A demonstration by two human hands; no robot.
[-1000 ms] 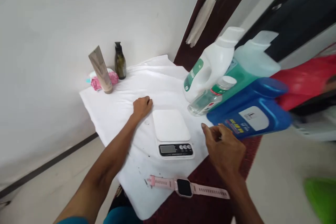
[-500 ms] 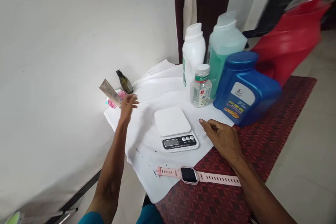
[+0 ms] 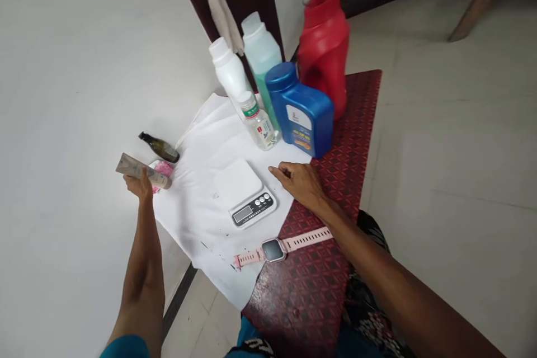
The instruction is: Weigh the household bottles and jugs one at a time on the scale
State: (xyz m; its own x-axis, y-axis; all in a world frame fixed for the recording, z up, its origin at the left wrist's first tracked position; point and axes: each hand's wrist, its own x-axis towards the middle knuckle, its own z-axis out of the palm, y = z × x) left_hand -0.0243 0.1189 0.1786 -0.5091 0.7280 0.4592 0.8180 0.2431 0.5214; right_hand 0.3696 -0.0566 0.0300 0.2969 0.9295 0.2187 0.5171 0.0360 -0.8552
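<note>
At the left end of the cloth, my left hand [image 3: 138,183] is closed around a beige squeeze tube [image 3: 133,168], thumb over its near side. The tube leans, cap end down beside a crumpled pink item [image 3: 163,168]. A dark green pump bottle [image 3: 160,147] is just behind it. My right hand [image 3: 298,180] lies at the cloth's right edge with its fingers curled in and nothing visible in them. Between my hands sits a white digital kitchen scale [image 3: 238,182] with a bare platform. A pink-strapped smartwatch [image 3: 273,250] lies in front of the scale.
Behind my right hand stand a clear bottle [image 3: 260,128], a white bottle [image 3: 230,70], a bottle of green liquid [image 3: 264,53], a blue jug [image 3: 308,114] and a red jug [image 3: 325,39]. White cloth [image 3: 197,179] partly covers the red patterned tabletop [image 3: 310,274]. A wall [image 3: 75,95] borders the left.
My left hand has moved left from beside the scale to the squeeze tube and taken hold of it. My right hand stays curled near the blue jug. The view has swung right.
</note>
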